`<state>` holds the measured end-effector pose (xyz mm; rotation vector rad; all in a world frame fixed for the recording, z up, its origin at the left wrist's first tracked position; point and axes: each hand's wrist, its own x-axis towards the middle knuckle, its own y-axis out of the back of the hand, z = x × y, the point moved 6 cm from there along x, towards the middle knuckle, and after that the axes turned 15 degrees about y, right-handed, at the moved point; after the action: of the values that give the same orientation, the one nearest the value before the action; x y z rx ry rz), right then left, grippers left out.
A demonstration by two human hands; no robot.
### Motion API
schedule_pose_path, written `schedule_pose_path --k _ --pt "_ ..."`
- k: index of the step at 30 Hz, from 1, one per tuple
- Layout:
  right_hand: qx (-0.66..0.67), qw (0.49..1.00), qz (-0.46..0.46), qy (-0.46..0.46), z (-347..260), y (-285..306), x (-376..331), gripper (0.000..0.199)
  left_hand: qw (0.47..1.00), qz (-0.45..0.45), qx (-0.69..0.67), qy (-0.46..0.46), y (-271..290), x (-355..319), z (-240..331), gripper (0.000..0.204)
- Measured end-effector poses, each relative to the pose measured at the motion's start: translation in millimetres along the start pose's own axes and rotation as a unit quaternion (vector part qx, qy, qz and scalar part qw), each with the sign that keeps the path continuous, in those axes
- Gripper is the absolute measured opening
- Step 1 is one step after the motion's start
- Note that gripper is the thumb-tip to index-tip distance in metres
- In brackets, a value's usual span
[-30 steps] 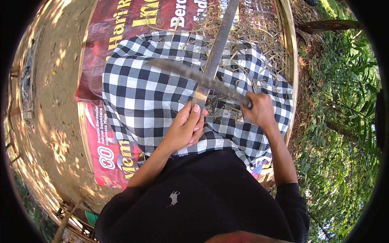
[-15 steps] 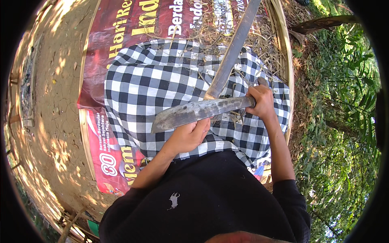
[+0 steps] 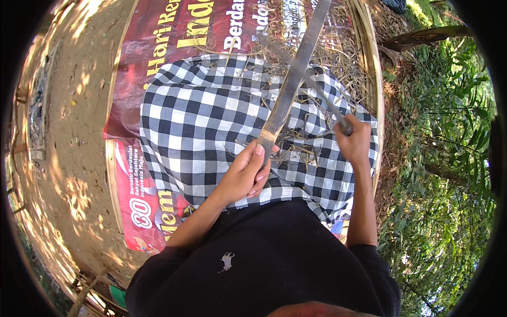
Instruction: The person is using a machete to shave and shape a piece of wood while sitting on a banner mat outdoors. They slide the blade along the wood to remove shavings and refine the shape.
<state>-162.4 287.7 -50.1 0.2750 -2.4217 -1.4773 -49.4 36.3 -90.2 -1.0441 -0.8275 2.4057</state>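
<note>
Toward one o'clock from the left hand [image 3: 244, 171], whose fingers grip its near end, runs the dark strip [image 3: 286, 96], uncovered there since the right hand [image 3: 355, 140], fingers round the handle [image 3: 346, 128], swung the blurred blade [image 3: 327, 100] to roughly eleven o'clock, apparently between strokes.

Knife blade [image 3: 323, 96] blurred; dark strip's [image 3: 288, 94] far end cut off by top edge.

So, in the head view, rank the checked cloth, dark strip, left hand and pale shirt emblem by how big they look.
Largest to smallest:
checked cloth
dark strip
left hand
pale shirt emblem
</note>
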Motion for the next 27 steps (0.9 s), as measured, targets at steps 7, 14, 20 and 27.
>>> schedule_pose_path --k 7,14,20,27 --pt "-0.068 0.971 -0.077 0.218 -54 -37 -14 0.022 0.998 0.041 0.039 0.009 7 0 -3 0.041" --pt "-0.004 0.983 -0.114 0.146 -41 -47 -15 0.017 0.998 0.021 0.053 -0.022 1 -2 -6 0.034" --pt "-0.047 0.982 -0.113 0.147 -20 -38 0 0.015 1.0 0.0 -0.021 -0.022 -3 3 -14 0.032" --pt "0.018 0.977 -0.144 0.158 -44 -49 -21 0.017 1.0 0.022 -0.002 -0.006 7 -6 -5 0.034"
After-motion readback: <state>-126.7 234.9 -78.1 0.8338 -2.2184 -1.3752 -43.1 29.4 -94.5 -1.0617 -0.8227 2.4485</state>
